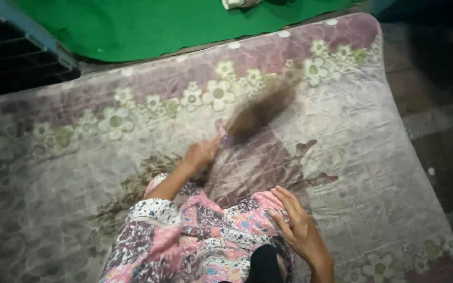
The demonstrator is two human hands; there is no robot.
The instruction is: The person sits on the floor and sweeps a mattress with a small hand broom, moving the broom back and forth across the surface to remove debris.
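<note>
My left hand [201, 155] is stretched forward over a quilted mattress [373, 173] with a flower pattern, shut on the handle of a short brown brush or broom [260, 111]. The bristle head is blurred by motion and lies over the mattress near the row of pale printed flowers. My right hand [295, 226] rests with fingers bent on my pink and white patterned garment [211, 236], pinching its cloth at my knee. The sleeve of the same garment covers my left forearm.
A green mat [148, 26] lies beyond the mattress's far edge, with a white object [237, 3] at its top. A dark grille with a blue frame [11, 52] is at the upper left. Dark tiled floor [436, 94] runs along the right side.
</note>
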